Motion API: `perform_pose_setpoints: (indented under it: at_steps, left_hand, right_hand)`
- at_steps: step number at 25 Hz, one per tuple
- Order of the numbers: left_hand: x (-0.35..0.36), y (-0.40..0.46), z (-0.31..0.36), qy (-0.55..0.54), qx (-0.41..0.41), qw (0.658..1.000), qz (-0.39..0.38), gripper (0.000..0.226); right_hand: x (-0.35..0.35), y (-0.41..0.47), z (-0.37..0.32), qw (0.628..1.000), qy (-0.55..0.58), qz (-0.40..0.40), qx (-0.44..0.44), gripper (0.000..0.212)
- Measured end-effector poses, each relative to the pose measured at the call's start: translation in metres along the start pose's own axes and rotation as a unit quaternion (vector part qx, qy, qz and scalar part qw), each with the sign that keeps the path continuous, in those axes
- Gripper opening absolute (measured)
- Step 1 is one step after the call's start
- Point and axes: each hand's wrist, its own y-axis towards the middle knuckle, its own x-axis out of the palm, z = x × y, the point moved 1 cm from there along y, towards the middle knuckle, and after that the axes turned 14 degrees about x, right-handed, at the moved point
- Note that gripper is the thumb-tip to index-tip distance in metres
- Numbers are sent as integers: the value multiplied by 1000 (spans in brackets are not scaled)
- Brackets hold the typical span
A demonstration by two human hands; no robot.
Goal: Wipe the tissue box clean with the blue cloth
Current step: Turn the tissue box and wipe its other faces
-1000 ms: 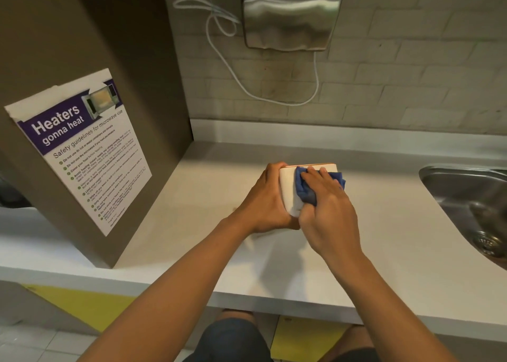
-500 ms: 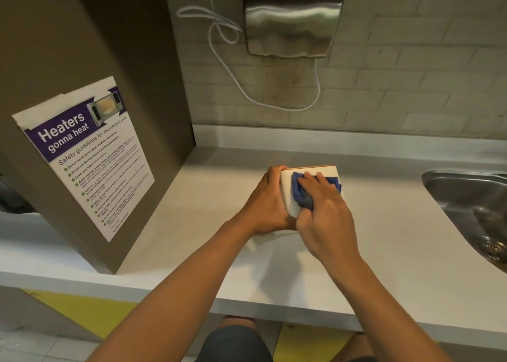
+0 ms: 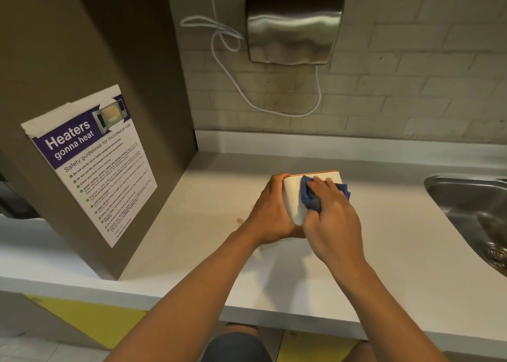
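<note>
Wiping is under way: the left hand (image 3: pixel 270 213) grips the white tissue box (image 3: pixel 295 197) on the surface (image 3: pixel 208 224) left of the sink (image 3: pixel 472 213); the right hand (image 3: pixel 333 221) presses the bunched blue cloth (image 3: pixel 311 199) onto its near face. Other faces probably remain.

Soft blue cloth (image 3: pixel 311 201), smooth matt white tissue box (image 3: pixel 293 197), brushed metal sink (image 3: pixel 466 197)

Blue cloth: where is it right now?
Head view, centre: the blue cloth is pressed by the right hand against the tissue box, left of the sink.
</note>
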Motion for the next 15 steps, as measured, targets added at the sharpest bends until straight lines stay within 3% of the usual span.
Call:
perform_pose_setpoints:
  at_steps: [5,11,15]
  left_hand:
    - [-2,3,4,-49,-16,999,16,59]
    - [-6,8,-7,12,-7,1000,-9,104]
    - [-1,7,-6,15,-6,1000,14,106]
  right_hand:
    - [18,-4,-36,995,-48,-16,-81,52]
    - [-11,-15,2,998,-21,-17,-58,53]
    - [-9,30,6,999,-30,23,7,46]
